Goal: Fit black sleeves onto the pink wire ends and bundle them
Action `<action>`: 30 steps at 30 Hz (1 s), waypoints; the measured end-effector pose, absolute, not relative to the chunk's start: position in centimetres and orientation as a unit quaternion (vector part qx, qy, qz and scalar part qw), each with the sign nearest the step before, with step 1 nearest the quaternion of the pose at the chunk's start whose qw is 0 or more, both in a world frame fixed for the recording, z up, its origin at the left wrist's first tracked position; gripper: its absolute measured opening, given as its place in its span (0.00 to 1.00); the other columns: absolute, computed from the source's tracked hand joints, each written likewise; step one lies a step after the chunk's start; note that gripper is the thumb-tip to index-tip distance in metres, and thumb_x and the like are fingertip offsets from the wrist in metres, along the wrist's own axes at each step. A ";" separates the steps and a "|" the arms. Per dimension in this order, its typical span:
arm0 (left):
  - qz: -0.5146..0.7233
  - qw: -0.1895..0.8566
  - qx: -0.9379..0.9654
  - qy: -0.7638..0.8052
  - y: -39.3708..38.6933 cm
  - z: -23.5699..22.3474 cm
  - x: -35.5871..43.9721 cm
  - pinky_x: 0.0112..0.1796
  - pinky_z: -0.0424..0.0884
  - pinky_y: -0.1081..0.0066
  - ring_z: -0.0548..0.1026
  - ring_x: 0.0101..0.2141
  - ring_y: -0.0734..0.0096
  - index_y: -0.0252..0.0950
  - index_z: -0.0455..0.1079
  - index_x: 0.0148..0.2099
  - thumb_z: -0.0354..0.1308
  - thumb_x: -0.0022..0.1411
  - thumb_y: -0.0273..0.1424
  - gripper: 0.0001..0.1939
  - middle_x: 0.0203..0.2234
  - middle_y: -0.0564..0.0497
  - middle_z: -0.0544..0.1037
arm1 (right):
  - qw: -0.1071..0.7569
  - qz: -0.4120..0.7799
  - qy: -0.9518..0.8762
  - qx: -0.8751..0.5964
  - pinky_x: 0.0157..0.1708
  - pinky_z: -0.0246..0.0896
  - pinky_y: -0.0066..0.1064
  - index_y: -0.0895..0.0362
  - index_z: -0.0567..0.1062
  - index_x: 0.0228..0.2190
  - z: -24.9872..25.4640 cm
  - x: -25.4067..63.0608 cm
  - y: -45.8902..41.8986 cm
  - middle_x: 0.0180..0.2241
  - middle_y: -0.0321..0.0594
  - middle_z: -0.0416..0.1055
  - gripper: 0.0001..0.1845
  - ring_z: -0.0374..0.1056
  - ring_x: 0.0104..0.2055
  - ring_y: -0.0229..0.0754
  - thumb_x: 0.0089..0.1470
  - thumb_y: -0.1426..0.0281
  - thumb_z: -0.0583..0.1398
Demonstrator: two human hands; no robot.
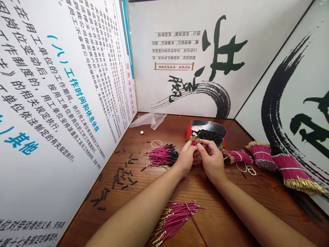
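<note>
Now: left hand (186,156) and right hand (209,156), frame centre, both pinched shut on small bunch of pink wires (195,140). Best keep brass tips level, grip near ends; black sleeve tray (191,127) just behind.

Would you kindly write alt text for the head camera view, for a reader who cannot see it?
Two bare hands, the left hand and right hand, together pinch a small bunch of pink wires over a wooden table. Around them lie more pink wire bundles, scattered black sleeves and a box of black pieces, between printed wall panels.

Crumpled clear plastic bag (149,120), perhaps.
</note>
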State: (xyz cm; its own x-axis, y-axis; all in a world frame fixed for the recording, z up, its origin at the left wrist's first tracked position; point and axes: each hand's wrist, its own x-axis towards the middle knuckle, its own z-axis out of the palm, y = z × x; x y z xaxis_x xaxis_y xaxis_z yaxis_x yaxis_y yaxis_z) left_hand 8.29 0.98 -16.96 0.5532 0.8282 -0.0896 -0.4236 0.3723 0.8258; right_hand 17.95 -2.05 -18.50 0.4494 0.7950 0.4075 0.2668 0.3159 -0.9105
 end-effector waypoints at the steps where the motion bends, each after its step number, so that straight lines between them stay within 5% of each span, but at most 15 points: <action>1: 0.398 0.788 0.393 0.257 1.0 -17.0 8.3 0.18 0.41 0.79 0.49 0.15 0.85 0.38 0.57 0.35 0.57 0.51 0.34 0.11 0.18 0.62 0.56 | 0.652 0.203 -0.483 -0.548 0.39 0.65 0.37 0.53 0.76 0.38 -18.5 17.9 -2.0 0.36 0.40 0.70 0.14 0.68 0.36 0.43 0.54 0.57 0.64; 20: 0.382 0.805 0.382 0.246 1.3 -17.0 8.2 0.17 0.43 0.80 0.51 0.14 0.83 0.38 0.54 0.28 0.52 0.46 0.32 0.08 0.16 0.59 0.57 | 0.635 0.170 -0.516 -0.549 0.39 0.64 0.38 0.53 0.76 0.37 -17.9 17.6 -2.5 0.35 0.40 0.69 0.10 0.67 0.37 0.44 0.57 0.60 0.61; 30: 0.380 0.816 0.370 0.232 1.5 -16.9 8.0 0.16 0.39 0.79 0.41 0.14 0.84 0.39 0.51 0.27 0.50 0.47 0.31 0.08 0.14 0.63 0.48 | 0.621 0.130 -0.533 -0.560 0.44 0.64 0.38 0.55 0.78 0.40 -17.5 17.7 -2.6 0.37 0.41 0.72 0.13 0.68 0.41 0.44 0.58 0.64 0.57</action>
State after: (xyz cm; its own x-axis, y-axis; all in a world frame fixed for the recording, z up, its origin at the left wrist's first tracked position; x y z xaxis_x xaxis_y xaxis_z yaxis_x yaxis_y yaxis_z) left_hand 8.03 1.50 -16.95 0.6038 0.7911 -0.0978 -0.4477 0.4381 0.7795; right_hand 17.71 -2.55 -17.50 0.3988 0.7584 0.5156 0.4355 0.3382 -0.8343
